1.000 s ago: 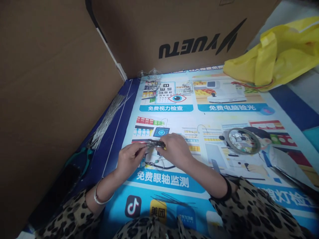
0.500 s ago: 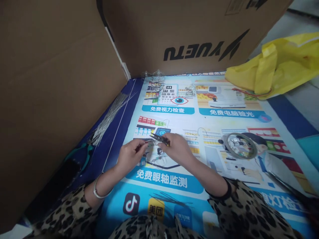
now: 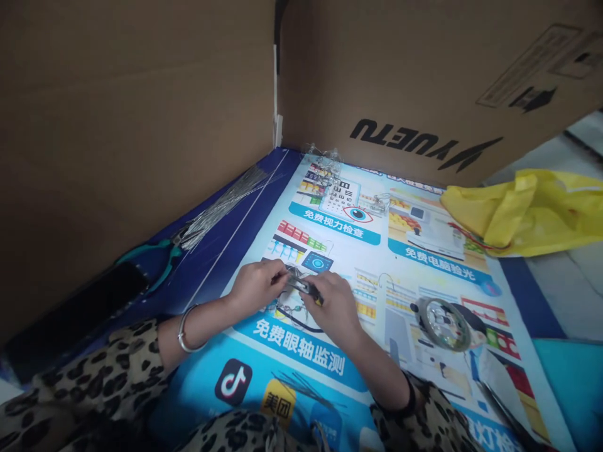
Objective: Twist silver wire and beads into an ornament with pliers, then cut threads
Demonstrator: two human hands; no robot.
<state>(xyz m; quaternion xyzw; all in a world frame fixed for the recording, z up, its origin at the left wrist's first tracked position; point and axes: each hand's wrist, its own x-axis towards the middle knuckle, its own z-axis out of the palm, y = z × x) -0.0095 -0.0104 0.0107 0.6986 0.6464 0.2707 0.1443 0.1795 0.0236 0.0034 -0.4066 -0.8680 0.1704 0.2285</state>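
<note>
The head view shows two hands working close together over a sheet with bright pictures (image 3: 271, 351). The left hand (image 3: 257, 285) has its thumb and finger pressed together, pinching a thin wire piece (image 3: 291, 275). The wire is very small, so its shape is hard to see. The right hand (image 3: 334, 307) is curled around a small pair of pliers (image 3: 301, 285). The tip of the pliers points at the left fingertips, right by the wire. I cannot tell if the jaws are biting it. Just below the pliers, a curly wire with little beads (image 3: 296, 308) shows over the sheet.

On the left is a bunch of straight silver wires (image 3: 223, 207). A tool with blue-green handles (image 3: 164, 263) is at its near end, and a flat black thing (image 3: 80, 314) is next to that. A tangle of bent wires (image 3: 326, 168) sits at the far edge, near the big brown box (image 3: 377, 75). To the right are a round tub (image 3: 426, 320) with shiny bits inside and a yellow bag (image 3: 522, 213). Thin dark wires (image 3: 301, 389) lie close to the person.
</note>
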